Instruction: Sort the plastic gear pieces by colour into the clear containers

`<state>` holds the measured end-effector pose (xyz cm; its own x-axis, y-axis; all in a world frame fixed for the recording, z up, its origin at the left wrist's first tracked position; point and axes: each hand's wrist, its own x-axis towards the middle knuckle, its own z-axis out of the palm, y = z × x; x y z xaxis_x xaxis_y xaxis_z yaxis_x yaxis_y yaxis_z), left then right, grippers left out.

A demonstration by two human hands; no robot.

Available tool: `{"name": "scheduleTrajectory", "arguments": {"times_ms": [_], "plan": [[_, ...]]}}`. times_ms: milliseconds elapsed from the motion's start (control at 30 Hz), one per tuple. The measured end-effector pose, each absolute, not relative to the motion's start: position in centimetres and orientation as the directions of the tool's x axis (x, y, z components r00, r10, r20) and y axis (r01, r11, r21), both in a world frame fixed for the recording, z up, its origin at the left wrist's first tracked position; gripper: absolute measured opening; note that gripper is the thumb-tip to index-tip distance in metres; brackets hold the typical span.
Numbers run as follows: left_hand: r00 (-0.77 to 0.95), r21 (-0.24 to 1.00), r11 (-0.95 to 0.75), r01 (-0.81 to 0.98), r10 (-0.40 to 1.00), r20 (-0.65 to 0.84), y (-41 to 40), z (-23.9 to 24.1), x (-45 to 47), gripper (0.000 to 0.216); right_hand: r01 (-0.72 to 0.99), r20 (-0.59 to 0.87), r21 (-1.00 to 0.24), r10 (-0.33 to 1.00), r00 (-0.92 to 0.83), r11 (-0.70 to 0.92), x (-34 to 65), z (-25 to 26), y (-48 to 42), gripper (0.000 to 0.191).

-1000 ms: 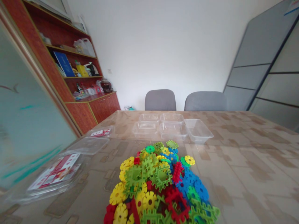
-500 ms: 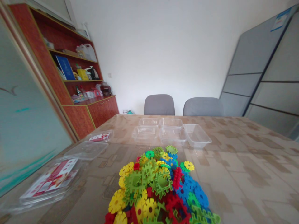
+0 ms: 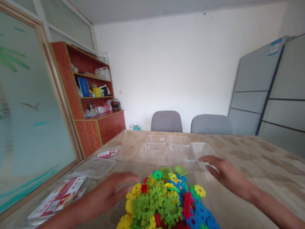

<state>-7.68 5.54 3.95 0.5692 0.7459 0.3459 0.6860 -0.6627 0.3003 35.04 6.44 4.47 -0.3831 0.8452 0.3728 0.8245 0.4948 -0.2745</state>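
The left hand (image 3: 116, 187) reaches in from the lower left of the frame, fingers stretched out and a gap showing between them and the thumb; it is blurred, and nothing shows in its grasp. Its tips are just beside the yellow flower-shaped discs (image 3: 135, 190) at the pile's left edge — whether they touch, I cannot tell. The right hand (image 3: 222, 170), right of centre, is curved with thumb and fingers apart, holding nothing visible, and overlaps the near part of the rightmost clear container (image 3: 202, 148); contact is unclear. Between the two arms, at bottom centre, the pile of plastic pieces (image 3: 164, 197) spreads on the patterned tabletop (image 3: 250, 152): green square frames in the middle, red pieces among them, blue discs toward the lower right. Beyond it, in the centre, four more clear containers (image 3: 181, 154) stand in two rows of two. At the lower left lie a clear lid (image 3: 94, 167) and, nearer, a stack of lids with a red-and-white label (image 3: 63, 192); another labelled stack (image 3: 107, 153) sits farther back. Past the table's far edge are two grey chairs (image 3: 166, 121) — and, at left, a reddish shelf unit (image 3: 87, 121).
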Motion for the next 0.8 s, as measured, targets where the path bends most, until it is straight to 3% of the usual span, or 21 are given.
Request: {"name": "scheduleTrajectory", "arguments": {"times_ms": [67, 233, 333, 567, 800], "plan": [[0.586, 0.221, -0.662, 0.716, 0.743, 0.324, 10.9, 4.4, -5.6, 0.032, 0.875, 0.304, -0.144, 0.862, -0.405, 0.462, 33.2, 4.8, 11.7, 0.040], [0.584, 0.129, -0.633, 0.763, 0.762, 0.280, 23.0, 3.7, 0.0, 0.048, 0.901, 0.218, -0.088, 0.891, -0.399, 0.425, 29.3, 3.8, 21.1, 0.047], [0.609, 0.110, -0.640, 0.761, 0.762, 0.219, 26.9, 2.1, 1.7, 0.041, 0.919, 0.143, -0.068, 0.915, -0.377, 0.389, 28.3, 2.5, 23.7, 0.040], [0.679, 0.151, -0.694, 0.704, 0.720, 0.144, 29.8, -0.8, 1.8, 0.026, 0.910, 0.028, -0.085, 0.914, -0.404, 0.405, 28.4, 0.9, 25.1, 0.026], [0.728, 0.222, -0.744, 0.630, 0.665, 0.164, 28.8, -1.5, 0.9, 0.023, 0.868, 0.049, -0.144, 0.880, -0.473, 0.474, 28.6, -0.3, 24.1, 0.022]]}}
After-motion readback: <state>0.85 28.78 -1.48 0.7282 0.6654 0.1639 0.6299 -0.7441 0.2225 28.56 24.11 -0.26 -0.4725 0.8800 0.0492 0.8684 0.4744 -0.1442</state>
